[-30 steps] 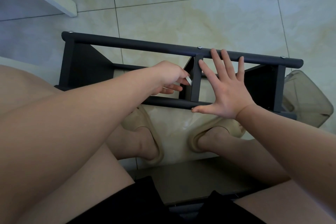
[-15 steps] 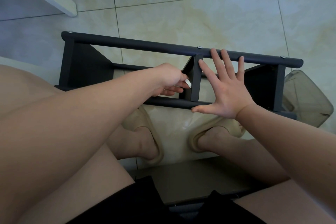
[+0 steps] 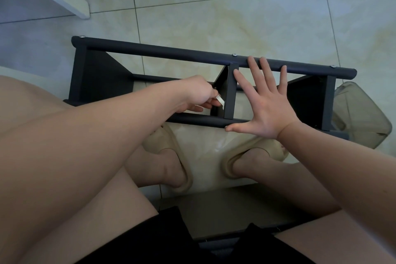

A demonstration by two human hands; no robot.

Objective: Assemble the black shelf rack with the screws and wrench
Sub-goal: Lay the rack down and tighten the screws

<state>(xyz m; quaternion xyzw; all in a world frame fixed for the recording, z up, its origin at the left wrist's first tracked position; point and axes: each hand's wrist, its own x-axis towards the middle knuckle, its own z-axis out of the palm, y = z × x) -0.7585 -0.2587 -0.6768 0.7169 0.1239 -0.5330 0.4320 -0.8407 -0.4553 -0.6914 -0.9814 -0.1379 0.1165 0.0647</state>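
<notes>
Tightening is creeping along: the left hand point(image 3: 197, 94), pinching a small silver wrench point(image 3: 220, 100) at the middle divider point(image 3: 230, 92) of the floor-standing black shelf rack point(image 3: 150, 52), is dipping slightly lower than a second ago, while the right hand point(image 3: 265, 105), splayed flat, is staying braced across both rails.

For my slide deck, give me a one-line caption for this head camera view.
Left hand holds a small wrench at the middle upright of the black rack; open right hand steadies it.
</notes>
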